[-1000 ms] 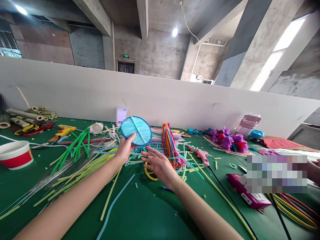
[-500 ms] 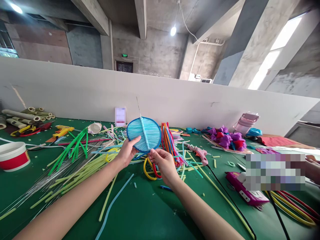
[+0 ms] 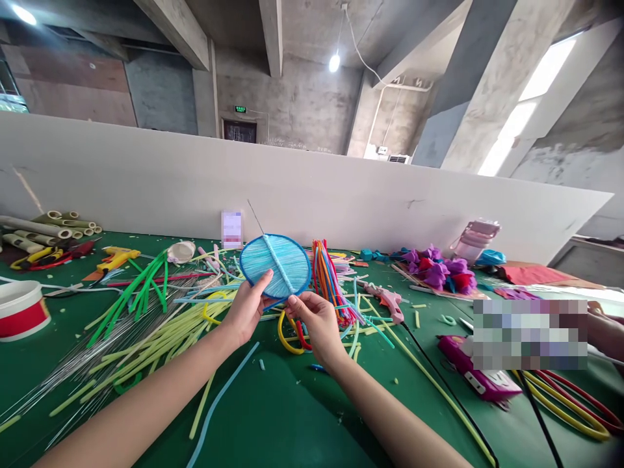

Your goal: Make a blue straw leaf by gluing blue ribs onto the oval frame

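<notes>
Both of my hands hold a round light-blue fan shape point(image 3: 258, 260) wrapped in fine strands, with a darker blue rim. A pale blue ridge runs across its middle, and a thin wire point(image 3: 255, 216) sticks out beyond the top edge. My left hand point(image 3: 246, 305) grips the lower left, thumb on the front face and fingers behind. My right hand point(image 3: 314, 318) pinches the bottom rim near the ridge's lower end. Just behind stands a bundle of colourful pipe cleaners point(image 3: 326, 273). Under the hands lie yellow and red bent strips point(image 3: 287, 338).
Yellow-green strips point(image 3: 160, 338) and thin wires point(image 3: 63, 383) spread at left, near a red-and-white tub point(image 3: 22, 311). A pink glue gun point(image 3: 390, 302) and a magenta power strip point(image 3: 478, 370) with cords lie right. Another person's hand point(image 3: 604, 328) shows at the right edge.
The round fan shape has tilted, its top and wire swinging left, and it sits slightly lower. Both hands keep their hold. The whole view has shifted a little.
</notes>
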`<move>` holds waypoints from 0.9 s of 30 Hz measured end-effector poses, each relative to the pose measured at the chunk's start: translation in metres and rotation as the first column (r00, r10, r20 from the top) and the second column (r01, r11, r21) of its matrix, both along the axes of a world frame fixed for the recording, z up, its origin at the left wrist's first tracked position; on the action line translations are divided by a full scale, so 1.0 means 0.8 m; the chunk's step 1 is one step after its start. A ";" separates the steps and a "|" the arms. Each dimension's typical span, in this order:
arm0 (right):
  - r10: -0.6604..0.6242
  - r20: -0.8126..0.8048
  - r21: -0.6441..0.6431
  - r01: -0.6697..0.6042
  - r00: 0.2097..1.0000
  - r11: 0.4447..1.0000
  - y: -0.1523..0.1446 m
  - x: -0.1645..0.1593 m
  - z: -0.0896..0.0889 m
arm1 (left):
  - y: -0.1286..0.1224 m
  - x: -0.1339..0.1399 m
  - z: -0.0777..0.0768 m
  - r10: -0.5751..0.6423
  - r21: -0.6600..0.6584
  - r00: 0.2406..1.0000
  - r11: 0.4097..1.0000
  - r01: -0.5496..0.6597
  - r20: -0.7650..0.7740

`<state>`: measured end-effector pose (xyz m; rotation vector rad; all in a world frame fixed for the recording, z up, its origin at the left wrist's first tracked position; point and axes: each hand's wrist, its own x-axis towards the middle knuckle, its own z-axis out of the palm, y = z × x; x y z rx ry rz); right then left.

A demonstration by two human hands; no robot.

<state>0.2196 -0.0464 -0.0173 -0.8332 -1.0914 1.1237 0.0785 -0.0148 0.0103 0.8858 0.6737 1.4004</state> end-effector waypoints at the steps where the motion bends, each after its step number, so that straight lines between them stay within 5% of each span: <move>1: 0.014 -0.002 -0.011 -0.014 1.000 1.000 0.000 -0.001 -0.001 | -0.002 -0.002 -0.002 0.004 -0.001 1.000 1.000 -0.004 -0.001; 13: 0.077 -0.081 -0.088 -0.085 0.994 0.993 0.007 -0.001 -0.015 | -0.010 -0.008 -0.020 -0.126 0.092 0.982 0.986 0.139 -0.138; 21: 0.063 -0.003 -0.065 -0.063 0.998 0.996 0.004 0.000 -0.009 | -0.003 -0.016 -0.024 -0.195 0.135 0.950 0.963 0.232 -0.245; 27: 0.036 0.115 -0.061 -0.029 0.993 0.998 0.003 -0.002 -0.009 | -0.001 -0.015 -0.026 -0.139 0.140 0.954 0.973 0.181 -0.265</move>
